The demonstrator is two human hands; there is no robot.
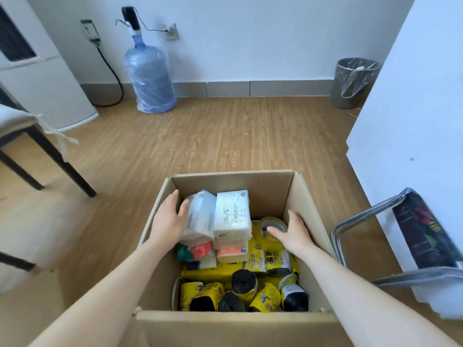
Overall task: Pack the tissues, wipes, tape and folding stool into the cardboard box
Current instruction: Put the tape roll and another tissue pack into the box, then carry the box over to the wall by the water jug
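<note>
Inside the open cardboard box [238,182], your left hand [170,217] grips a soft, film-wrapped tissue pack [200,216], its long axis running away from you. Your right hand [294,232] lays its thumb on the glossy yellow tape roll [261,237], which is tilted with its hole upward; whether the hand grasps it is unclear. The folding stool [426,236], steel tube and dark fabric, lies outside at right.

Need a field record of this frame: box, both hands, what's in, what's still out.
cardboard box: open, on the wood floor
left hand: holds tissue pack at the box's left side
right hand: grips tape roll inside the box, right side
also inside: second tissue pack, smaller colored packs, yellow-labelled black bag rolls
folding stool: outside the box, on its right
left to do: stool not yet packed
</note>
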